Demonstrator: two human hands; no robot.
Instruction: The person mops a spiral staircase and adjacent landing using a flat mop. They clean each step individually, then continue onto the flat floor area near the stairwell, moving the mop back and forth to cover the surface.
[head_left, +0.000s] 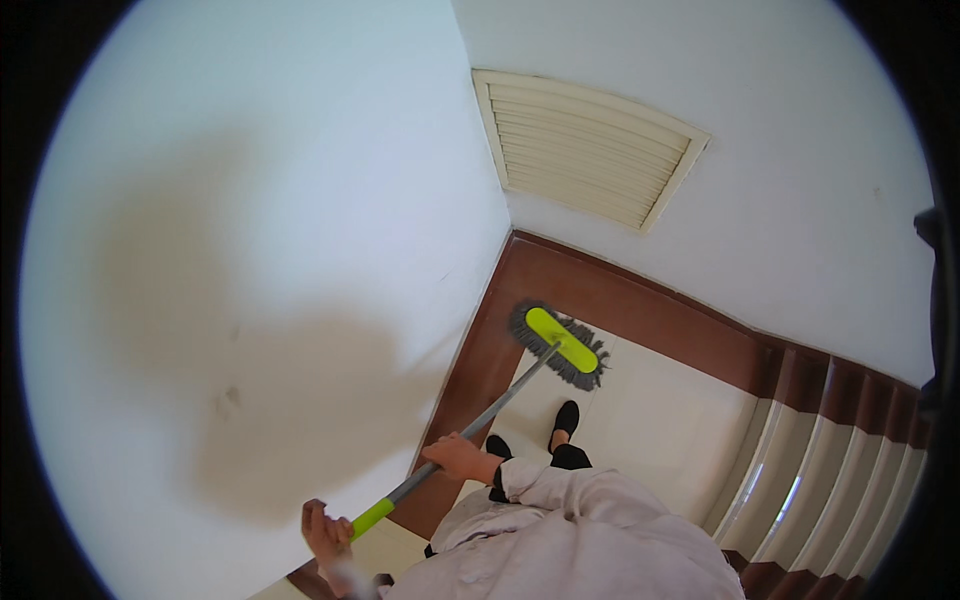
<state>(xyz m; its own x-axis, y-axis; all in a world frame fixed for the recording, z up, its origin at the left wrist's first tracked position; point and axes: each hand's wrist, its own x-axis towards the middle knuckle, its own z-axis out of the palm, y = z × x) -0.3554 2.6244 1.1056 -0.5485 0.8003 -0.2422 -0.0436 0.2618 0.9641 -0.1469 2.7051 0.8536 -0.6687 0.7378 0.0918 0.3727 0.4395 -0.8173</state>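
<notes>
A mop with a lime-green plate (561, 340) and a grey chenille fringe (534, 339) reaches out ahead of my feet. The fringe lies over the inner edge of the brown floor border. From the plate, a grey pole (510, 394) slants down to the lower left and ends in a lime-green grip (372, 519). My right hand (459, 456) wraps around the middle of the pole. Lower down, my left hand (327, 534) holds the end of the green grip, its fingers curled up beside the white wall.
White walls (360, 187) meet in a corner above brown border tiles (622, 289). A louvred vent (592, 146) is set low in the far wall. Steps (810, 472) with brown ends lie to the right. My black shoes (566, 420) stand on pale tiles (660, 397).
</notes>
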